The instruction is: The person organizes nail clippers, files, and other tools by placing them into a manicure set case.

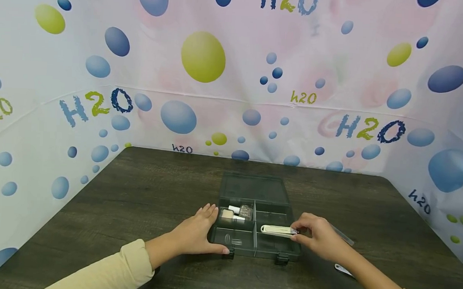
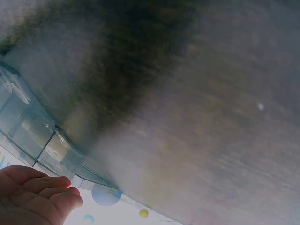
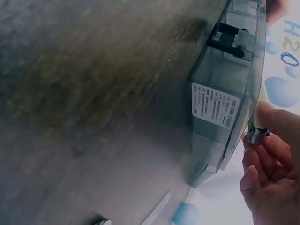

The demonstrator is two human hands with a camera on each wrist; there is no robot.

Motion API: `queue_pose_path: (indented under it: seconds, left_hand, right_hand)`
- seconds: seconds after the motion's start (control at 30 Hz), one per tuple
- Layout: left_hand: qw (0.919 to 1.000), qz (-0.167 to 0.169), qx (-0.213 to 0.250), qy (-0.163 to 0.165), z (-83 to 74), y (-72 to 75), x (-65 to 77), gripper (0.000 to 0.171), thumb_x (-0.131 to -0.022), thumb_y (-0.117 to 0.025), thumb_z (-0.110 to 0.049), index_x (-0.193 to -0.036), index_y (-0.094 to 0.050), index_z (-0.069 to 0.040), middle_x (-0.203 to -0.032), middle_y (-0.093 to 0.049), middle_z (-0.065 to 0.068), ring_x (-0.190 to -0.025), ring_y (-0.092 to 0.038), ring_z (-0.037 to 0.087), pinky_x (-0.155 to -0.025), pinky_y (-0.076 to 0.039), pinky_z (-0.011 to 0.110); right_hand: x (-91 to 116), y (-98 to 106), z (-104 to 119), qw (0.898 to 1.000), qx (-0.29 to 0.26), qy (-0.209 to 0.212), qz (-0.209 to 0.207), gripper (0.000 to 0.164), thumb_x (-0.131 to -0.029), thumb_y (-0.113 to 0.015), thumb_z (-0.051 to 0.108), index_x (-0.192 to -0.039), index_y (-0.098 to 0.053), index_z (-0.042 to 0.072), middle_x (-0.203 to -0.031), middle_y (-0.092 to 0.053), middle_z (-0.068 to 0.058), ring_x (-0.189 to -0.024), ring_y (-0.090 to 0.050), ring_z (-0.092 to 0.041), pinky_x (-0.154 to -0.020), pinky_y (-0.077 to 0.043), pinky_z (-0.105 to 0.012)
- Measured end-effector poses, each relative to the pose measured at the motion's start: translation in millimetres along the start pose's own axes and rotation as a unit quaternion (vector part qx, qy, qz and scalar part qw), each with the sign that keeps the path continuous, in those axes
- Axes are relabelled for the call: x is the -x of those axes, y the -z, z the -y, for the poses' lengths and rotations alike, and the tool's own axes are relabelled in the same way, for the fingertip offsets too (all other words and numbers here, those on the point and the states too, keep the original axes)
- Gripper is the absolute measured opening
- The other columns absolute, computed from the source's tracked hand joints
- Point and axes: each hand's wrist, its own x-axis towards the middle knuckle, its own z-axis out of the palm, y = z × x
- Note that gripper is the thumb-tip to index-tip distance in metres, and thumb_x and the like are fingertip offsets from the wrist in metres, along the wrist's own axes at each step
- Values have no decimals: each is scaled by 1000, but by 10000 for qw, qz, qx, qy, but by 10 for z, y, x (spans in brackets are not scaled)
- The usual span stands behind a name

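Cream sleeves (image 1: pixel 107 266) show at the frame's bottom. Low, left of middle, the left hand (image 1: pixel 195 232) touches the gray box (image 1: pixel 266 253), thumb spread wide. Low, right of middle, the right hand (image 1: pixel 319 236) pinches a pale nail clipper (image 1: pixel 277 230) over the box's right half.

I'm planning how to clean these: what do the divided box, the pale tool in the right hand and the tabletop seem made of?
Divided box: likely hard plastic, smooth; it's smoky and see-through.
Pale tool: casing perhaps satin plastic, evenly coloured; its silvery, shiny end suggests polished metal.
Tabletop: dark, dull and wood-grained; real wood or printed laminate, I can't tell.
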Motion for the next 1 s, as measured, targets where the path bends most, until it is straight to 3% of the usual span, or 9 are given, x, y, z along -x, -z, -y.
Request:
queue_pose_path:
  seconds: [0.23,0.53,0.77,0.9,1.0]
  left_hand:
    - [10000,-6,86,-24,-9,12,11,104,-74,-64,-64,-141,-31,8,-148,-28,26,-138,-26,39,-108,-32,49]
    - [10000,-8,39,-45,-12,3,-1,104,-74,-64,-65,-141,-31,7,-148,-28,26,-138,-26,39,-107,-34,50]
    - [10000,-39,45,-48,-6,7,6,104,-74,-64,-64,-141,-31,7,-148,-28,26,-138,-26,39,-106,-35,50]
    - [10000,-33,67,-48,-5,7,14,103,-74,-64,-64,-141,-31,7,-148,-28,26,-138,-26,39,-105,-35,51]
    - [9999,-46,83,-78,-4,6,18,103,-74,-64,-64,-141,-31,8,-148,-28,27,-138,-27,39,-106,-35,51]
  right_hand:
    - [-58,-79,39,9974,588,206,363,13,-77,-72,11,-90,-70,7,-80,-54,9,-73,-43,-2,-60,-42,-20]
    - [-76,-145,81,9891,1399,205,405,16,-72,-76,13,-87,-73,8,-76,-55,10,-69,-42,-2,-56,-40,-19]
    - [-132,-162,171,9734,2202,353,531,11,-69,-79,13,-75,-71,17,-70,-54,10,-57,-45,1,-61,-53,-33]
    - [-139,-178,184,9735,2216,274,498,13,-67,-79,10,-72,-70,17,-69,-57,9,-57,-49,-2,-60,-52,-31]
    - [-122,-177,184,9761,2128,191,389,13,-67,-79,10,-76,-71,16,-74,-62,7,-63,-57,-7,-72,-54,-44]
